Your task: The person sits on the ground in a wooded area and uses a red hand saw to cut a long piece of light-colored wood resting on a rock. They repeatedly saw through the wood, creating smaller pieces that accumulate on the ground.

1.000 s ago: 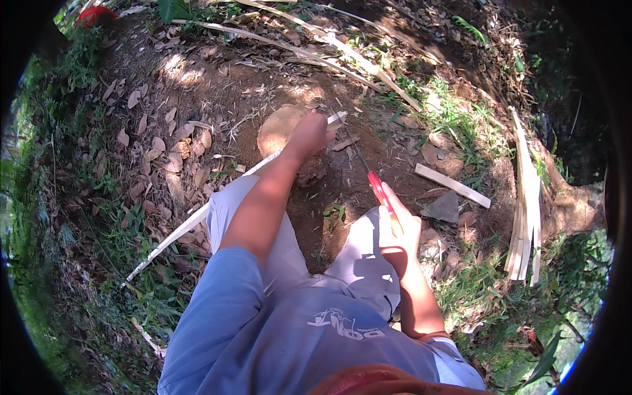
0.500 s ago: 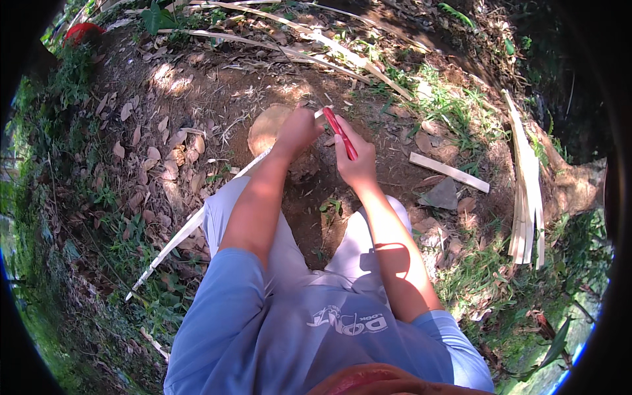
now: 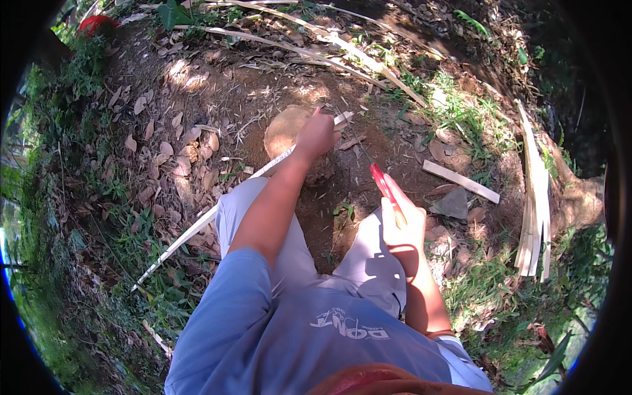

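My left hand (image 3: 318, 136) is closed around a long pale wooden strip (image 3: 187, 237). The strip's short end sticks out past my fingers, and its long part slants down past my left knee. Beneath the hand and strip stands a round cut stump (image 3: 282, 130). My right hand (image 3: 403, 217) grips a red-handled knife (image 3: 383, 182) above my right knee, apart from the strip. The thin blade shows only faintly, pointing up toward the strip's short end.
A short flat wooden piece (image 3: 461, 181) lies right of my hand, beside a grey stone (image 3: 452, 203). Farther right is a bundle of pale strips (image 3: 532, 210). Long strips (image 3: 355, 56) cross the ground ahead. Dry leaves cover the left side. Something red (image 3: 97, 25) sits far left.
My right hand with the knife has pulled back from the strip, toward my body and to the right. My left hand still holds the strip over the stump. The view has shifted slightly.
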### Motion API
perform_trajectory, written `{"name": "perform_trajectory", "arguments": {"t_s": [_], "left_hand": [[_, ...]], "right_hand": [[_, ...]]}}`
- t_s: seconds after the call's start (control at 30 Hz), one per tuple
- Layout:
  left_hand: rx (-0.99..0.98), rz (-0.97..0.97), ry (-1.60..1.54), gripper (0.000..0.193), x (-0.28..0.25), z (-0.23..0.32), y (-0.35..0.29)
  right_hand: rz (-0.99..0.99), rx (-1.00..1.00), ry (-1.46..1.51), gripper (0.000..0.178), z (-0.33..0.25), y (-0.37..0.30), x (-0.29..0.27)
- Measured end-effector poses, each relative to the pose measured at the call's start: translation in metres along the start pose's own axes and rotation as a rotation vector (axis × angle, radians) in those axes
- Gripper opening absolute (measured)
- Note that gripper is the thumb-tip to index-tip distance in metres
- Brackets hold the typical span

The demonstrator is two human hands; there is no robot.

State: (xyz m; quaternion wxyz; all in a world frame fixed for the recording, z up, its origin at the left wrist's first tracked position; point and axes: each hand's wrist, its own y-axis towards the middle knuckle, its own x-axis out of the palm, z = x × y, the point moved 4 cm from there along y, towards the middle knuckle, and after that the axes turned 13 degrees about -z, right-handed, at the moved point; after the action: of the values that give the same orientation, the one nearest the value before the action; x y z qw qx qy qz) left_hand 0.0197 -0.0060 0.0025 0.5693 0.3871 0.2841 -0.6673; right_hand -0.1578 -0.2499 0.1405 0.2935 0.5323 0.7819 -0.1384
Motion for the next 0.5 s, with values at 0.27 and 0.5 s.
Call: {"name": "perform_trajectory", "arguments": {"t_s": [0.27, 0.5], "left_hand": [[-0.069, -0.001, -0.144, 0.027, -0.002, -0.008, 0.004], [-0.154, -0.213, -0.236, 0.032, -0.012, -0.010, 0.004]], "right_hand": [[0.040, -0.093, 0.049, 0.044, 0.018, 0.127, 0.052], [-0.030, 0.014, -0.194, 0.045, 0.022, -0.064, -0.004]]}}
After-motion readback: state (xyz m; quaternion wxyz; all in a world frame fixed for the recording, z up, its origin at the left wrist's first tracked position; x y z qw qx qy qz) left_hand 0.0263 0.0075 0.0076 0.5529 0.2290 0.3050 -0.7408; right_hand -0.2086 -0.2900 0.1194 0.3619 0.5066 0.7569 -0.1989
